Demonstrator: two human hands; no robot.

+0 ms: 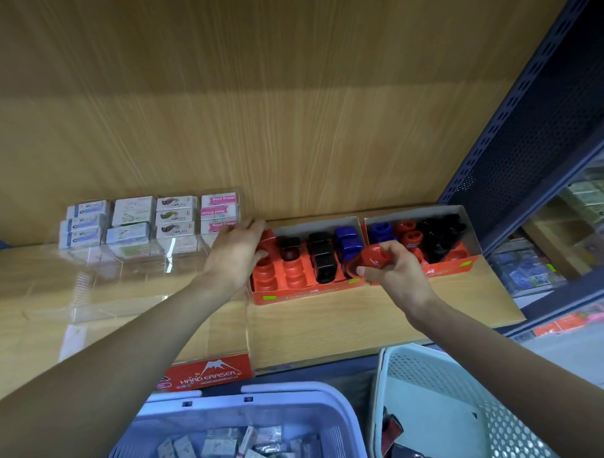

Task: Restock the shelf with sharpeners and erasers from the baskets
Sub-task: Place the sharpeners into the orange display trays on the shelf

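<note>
On the wooden shelf (376, 310) stand two orange display boxes of sharpeners. The left box (291, 297) holds black and blue sharpeners plus several empty orange slots; the right box (463, 262) is nearly full. My right hand (395, 269) grips a red sharpener (373, 257) just above the gap between the boxes. My left hand (236, 248) reaches to the left box's far left corner, fingers on a red sharpener (266, 239) there. Boxed erasers (150, 223) sit in a clear acrylic organiser (121, 277) on the left.
Below the shelf, a blue basket (253, 408) holds several eraser packs and a pale green basket (459, 388) holds a few sharpeners. A dark perforated upright (523, 127) bounds the shelf on the right. A red "Hard Eraser" label (208, 373) sits at the shelf's front edge.
</note>
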